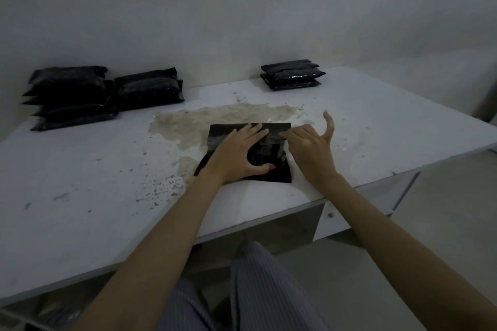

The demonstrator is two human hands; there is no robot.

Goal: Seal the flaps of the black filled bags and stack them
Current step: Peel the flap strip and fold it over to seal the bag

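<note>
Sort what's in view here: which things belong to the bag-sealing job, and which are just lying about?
Job:
- bag under both hands, left hand flat on it, right hand at its flap
- left pile of bags
- middle pile
- right stack

Lying about:
- stain on the table
- dark specks near the front edge
</note>
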